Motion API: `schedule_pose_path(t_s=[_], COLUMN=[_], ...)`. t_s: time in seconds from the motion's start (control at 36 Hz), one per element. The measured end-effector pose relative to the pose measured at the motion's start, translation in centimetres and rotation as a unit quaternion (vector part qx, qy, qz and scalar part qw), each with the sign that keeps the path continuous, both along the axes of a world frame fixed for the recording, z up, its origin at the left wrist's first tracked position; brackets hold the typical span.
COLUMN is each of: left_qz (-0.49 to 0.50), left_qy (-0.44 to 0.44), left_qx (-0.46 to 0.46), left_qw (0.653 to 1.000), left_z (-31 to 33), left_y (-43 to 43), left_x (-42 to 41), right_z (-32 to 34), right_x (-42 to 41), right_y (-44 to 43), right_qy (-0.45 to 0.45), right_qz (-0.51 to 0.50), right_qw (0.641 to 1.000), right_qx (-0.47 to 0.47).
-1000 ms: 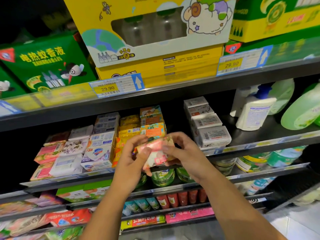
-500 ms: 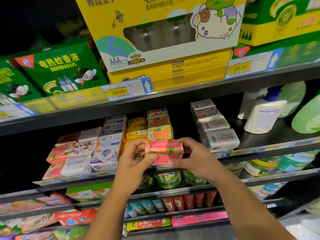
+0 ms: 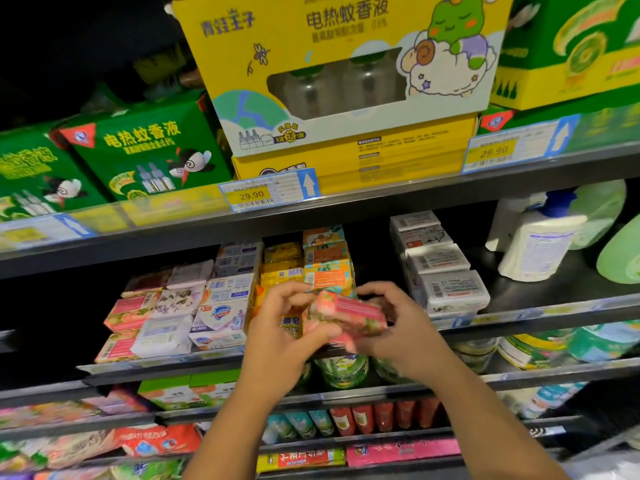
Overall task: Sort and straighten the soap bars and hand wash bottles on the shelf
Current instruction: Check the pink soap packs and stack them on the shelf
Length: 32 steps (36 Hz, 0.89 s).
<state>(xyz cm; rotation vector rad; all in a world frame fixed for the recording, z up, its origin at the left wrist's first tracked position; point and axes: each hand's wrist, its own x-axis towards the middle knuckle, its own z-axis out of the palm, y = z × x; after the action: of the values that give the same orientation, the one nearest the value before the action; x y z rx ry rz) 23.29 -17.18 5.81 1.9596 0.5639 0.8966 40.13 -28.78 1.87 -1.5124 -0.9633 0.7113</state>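
Two hands grip one pink soap bar (image 3: 346, 315) at the shelf's (image 3: 519, 315) front edge: left hand (image 3: 284, 336) clasps its left end, right hand (image 3: 401, 327) its right. Stacked soap bars (image 3: 221, 306) sit just behind.

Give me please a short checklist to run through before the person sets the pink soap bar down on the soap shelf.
1. Grip: left hand and right hand both hold the pink soap bar: ok.
2. Bar level: it is tilted, right end lower: not ok.
3. Free place: on the soap shelf a dark gap lies between the orange soap boxes and the white soap boxes, but the hands hide its front: cannot tell.
4. Matching stack: similar pink packets lie at the left end; same product or not: cannot tell.
5. Pump bottle stands upright, away from the hands: ok.
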Motion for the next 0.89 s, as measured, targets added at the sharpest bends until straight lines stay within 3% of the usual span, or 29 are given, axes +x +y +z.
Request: schedule_pose_path(t_s=[0.19,0.31,0.42,0.5,0.58,0.67,0.72,0.81,0.89], left_qz=[-0.026,-0.071,-0.053,-0.022,-0.016,-0.036,-0.049,-0.061,-0.009], left_qy=[0.096,0.135,0.104,0.069,-0.026,-0.166,-0.204,-0.203,-0.087], left_qx=[-0.048,-0.091,-0.172,-0.158,-0.201,-0.317,-0.381,-0.451,-0.471], left_qw=[0.994,0.984,0.978,0.985,0.979,0.933,0.9,0.867,0.878], left_z=[-1.5,-2.0,-2.7,-2.8,-2.3,-0.8,-0.2,0.1,-0.3], left_y=[0.2,-1.2,-1.8,-0.9,0.2,0.3,-0.1,-0.4,-0.1], left_x=[-0.4,0.4,0.5,0.3,0.2,0.7,1.3,1.7,1.7], right_z=[1.3,1.2,0.8,1.2,2.0,2.2,2.0,1.4,1.6], right_x=[0.1,-1.5,-1.4,-0.2,0.5,0.5,0.1,-0.3,-0.5], right_y=[0.1,0.7,0.4,-0.4,-1.0,-1.0,-0.8,-0.6,-0.7], right_qy=[0.081,0.045,0.038,0.04,0.105,0.168,0.169,0.212,0.242], right_qz=[-0.019,0.026,0.007,-0.013,-0.015,0.001,0.011,0.023,0.004], right_qw=[0.993,0.997,0.998,0.998,0.991,0.981,0.982,0.975,0.97], right_qx=[0.088,0.058,0.046,0.051,0.085,0.098,0.084,0.065,-0.003])
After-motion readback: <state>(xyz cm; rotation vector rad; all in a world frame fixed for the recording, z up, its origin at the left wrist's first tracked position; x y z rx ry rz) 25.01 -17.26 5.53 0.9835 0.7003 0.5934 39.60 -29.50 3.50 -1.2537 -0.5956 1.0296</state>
